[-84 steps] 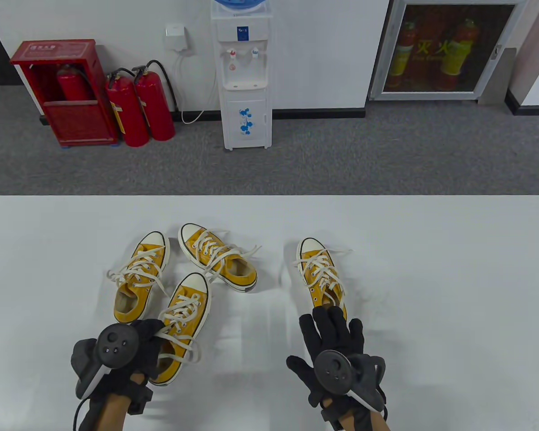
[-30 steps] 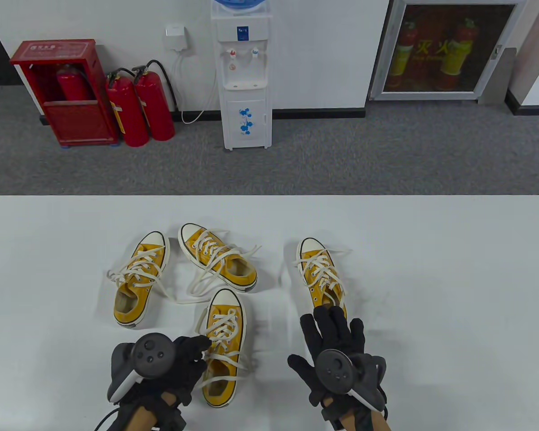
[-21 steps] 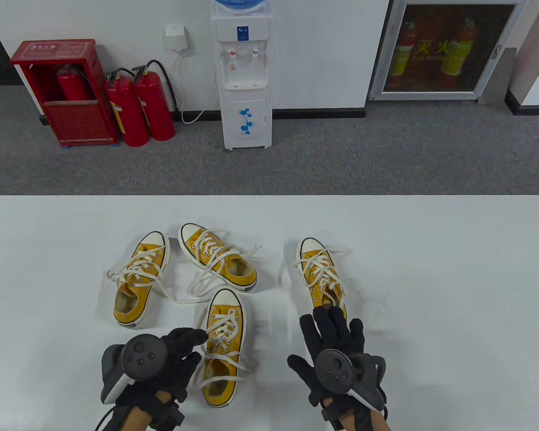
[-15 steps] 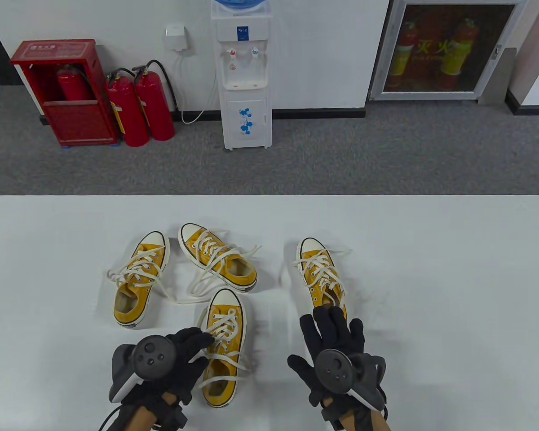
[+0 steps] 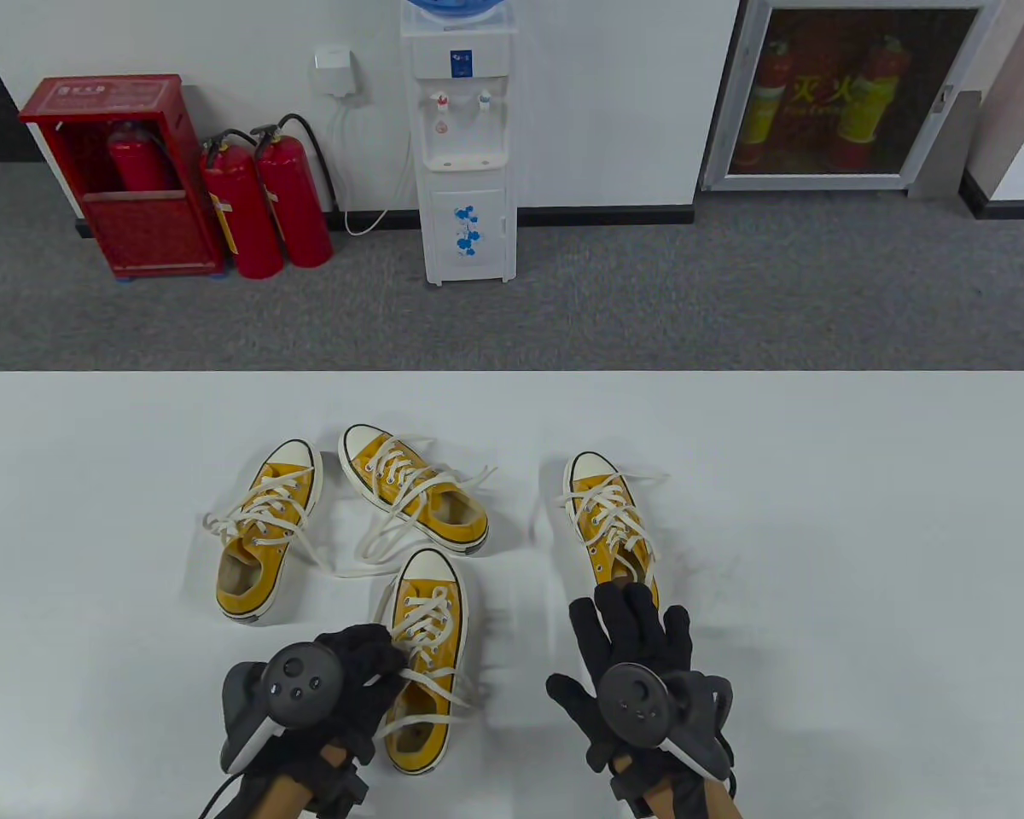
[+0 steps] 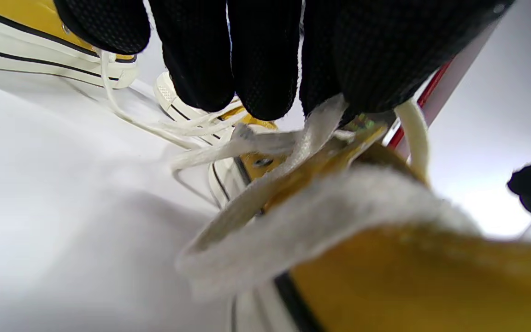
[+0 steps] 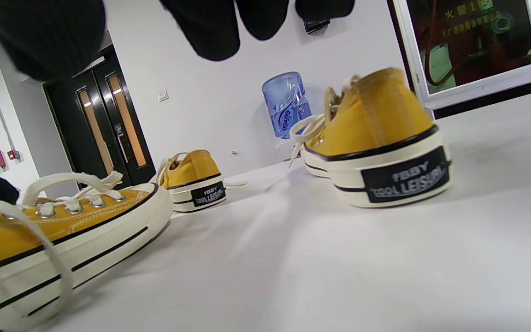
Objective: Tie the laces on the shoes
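1. White table (image 5: 862, 512), four yellow shoes with cream laces, all untied.
2. Near shoe (image 5: 422, 661) sits at the front, toe pointing away, between the two hands. Laces (image 5: 431, 674) loose, ends trailing off both sides onto the table.
3. Left hand (image 5: 341, 682) lies against the near shoe's left side, fingers (image 6: 265, 60) curled down over the lacing. Wrist view: fingertips bunched on a lace strand at the tongue; reads as a pinch on the laces, though the close view is blurred.
4. Right hand (image 5: 636, 657) flat, fingers straight and spread, holding nothing. Fingertips reach the heel of the right shoe (image 5: 610, 520); whether they touch it, cannot tell from above. Right wrist view shows that heel (image 7: 385, 147) standing just ahead of the fingers.
5. Left shoe (image 5: 269, 529) and back shoe (image 5: 414, 495) lie behind the near shoe, toes pointing away, laces spilling onto the table between them.
6. Beyond the table: water dispenser (image 5: 465, 145), red extinguishers (image 5: 264, 205), grey carpet.
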### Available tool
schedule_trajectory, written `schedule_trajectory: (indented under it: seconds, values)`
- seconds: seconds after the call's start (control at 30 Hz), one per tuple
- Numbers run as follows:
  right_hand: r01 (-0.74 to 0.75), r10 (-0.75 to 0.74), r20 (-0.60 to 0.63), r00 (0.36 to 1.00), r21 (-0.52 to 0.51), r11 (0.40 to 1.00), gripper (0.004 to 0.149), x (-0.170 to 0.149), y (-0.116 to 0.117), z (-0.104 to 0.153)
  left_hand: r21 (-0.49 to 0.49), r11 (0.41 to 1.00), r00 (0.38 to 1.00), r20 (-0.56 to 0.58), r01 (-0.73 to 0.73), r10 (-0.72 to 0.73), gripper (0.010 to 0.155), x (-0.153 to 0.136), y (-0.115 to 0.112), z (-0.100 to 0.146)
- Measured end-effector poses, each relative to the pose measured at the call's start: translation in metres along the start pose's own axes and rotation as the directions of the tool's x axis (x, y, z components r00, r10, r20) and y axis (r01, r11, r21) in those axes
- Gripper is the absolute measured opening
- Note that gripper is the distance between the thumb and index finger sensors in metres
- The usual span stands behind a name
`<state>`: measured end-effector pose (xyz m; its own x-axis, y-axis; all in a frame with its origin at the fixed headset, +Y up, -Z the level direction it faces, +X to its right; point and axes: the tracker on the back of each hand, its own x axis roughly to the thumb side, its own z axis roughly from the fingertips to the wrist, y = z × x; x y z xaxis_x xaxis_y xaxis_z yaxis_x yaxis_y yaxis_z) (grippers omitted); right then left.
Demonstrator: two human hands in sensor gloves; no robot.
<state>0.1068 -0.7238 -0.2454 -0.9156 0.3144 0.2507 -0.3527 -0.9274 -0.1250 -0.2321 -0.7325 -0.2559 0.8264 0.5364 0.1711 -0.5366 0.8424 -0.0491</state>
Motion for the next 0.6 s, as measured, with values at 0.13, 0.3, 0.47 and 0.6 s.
schedule_trajectory:
  seconds: [0.13,0.3,0.47,0.6]
  values:
    - [0.002,-0.002,0.0,1.0,0.0,1.0,0.085,0.0,0.0,0.0,0.007,0.985,0.985,-0.013,-0.17,0.17,0.039,-0.008,0.012,0.0]
    - [0.005,-0.005,0.0,1.0,-0.002,1.0,0.085,-0.001,0.0,0.0,0.06,0.886,0.886,-0.037,-0.46,0.463,0.04,-0.024,0.028,0.003]
    - [0.007,-0.007,0.0,1.0,0.001,1.0,0.085,-0.001,0.001,0.0,0.097,0.758,0.758,-0.043,-0.645,0.651,0.043,-0.041,0.039,0.005]
    - [0.012,-0.012,-0.002,1.0,0.003,1.0,0.085,-0.001,0.001,0.0,0.124,0.667,0.666,-0.053,-0.735,0.744,0.044,-0.051,0.044,0.006]
